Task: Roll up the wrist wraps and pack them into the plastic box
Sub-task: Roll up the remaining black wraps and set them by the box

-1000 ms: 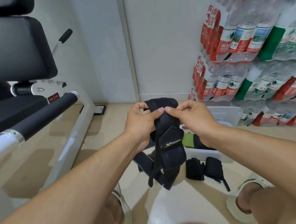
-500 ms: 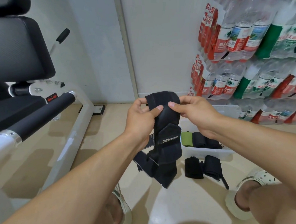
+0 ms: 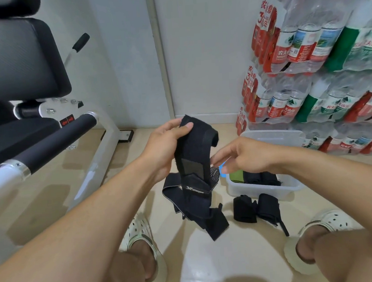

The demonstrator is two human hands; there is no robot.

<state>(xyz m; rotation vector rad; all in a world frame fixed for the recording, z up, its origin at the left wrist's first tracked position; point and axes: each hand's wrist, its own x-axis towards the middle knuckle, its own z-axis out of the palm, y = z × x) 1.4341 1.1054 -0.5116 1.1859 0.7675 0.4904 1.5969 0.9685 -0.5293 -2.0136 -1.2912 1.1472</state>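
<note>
Left hand [image 3: 165, 146] grips black wrist wrap [image 3: 193, 162]; right hand [image 3: 245, 156] loose beside it.

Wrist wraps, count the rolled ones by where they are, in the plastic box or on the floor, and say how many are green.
Rolled in the plastic box: 3 visible, 1 green roll and 2 black rolls; more may be hidden.
Rolled on the floor: 2, both black.
Total rolled: 5, of which 1 green.
</note>
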